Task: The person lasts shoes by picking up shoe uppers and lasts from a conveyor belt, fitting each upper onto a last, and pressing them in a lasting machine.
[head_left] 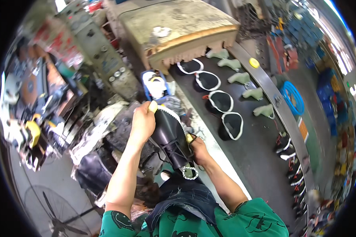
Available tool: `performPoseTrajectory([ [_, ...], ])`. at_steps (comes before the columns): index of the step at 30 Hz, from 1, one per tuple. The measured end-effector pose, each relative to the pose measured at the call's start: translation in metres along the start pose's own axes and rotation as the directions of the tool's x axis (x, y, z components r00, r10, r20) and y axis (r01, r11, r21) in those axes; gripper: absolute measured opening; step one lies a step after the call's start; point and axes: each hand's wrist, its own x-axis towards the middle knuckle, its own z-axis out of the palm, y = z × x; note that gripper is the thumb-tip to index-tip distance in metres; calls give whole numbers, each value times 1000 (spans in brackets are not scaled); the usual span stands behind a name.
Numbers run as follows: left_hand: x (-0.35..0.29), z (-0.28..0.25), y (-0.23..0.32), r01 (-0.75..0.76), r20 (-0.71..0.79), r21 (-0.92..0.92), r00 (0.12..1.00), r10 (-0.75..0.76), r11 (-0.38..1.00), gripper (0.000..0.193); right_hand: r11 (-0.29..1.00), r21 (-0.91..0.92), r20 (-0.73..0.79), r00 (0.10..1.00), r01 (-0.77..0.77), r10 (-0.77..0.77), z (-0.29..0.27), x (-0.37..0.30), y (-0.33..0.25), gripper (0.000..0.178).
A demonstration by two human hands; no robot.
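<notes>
In front of my body I hold a black shoe upper (167,128) with a white, notched edge along its far right side. My left hand (143,121) grips its far left edge, with a yellow covering on the thumb. My right hand (197,148) is closed on the near right side, at a dark lace or strap; a yellow covering shows on a digit there too. A greenish piece (190,172) ringed by white cord shows at the near end. The undersides of the upper and my fingertips are partly hidden.
A dark conveyor belt (245,154) to the right carries several black uppers with white rims (220,101) and several pale green shoe lasts (239,78). Beyond stands a worn machine hood (178,29). A yellow tape roll (254,63) lies on the metal rail. A fan (57,221) stands low left.
</notes>
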Motion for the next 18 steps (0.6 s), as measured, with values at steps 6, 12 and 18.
performPoseTrajectory([
  [6,-51,-93,-52,-50,-391,-393,913,-118,918,44,964,-221,149,982,151,-119,91,12,45,17],
  [12,-104,-172,-147,-78,-562,-558,768,-307,826,41,908,-347,374,922,235,-96,176,14,92,16],
  [18,-145,-253,-182,-167,-325,-922,824,-464,350,50,960,-238,685,675,-150,275,249,8,131,42],
])
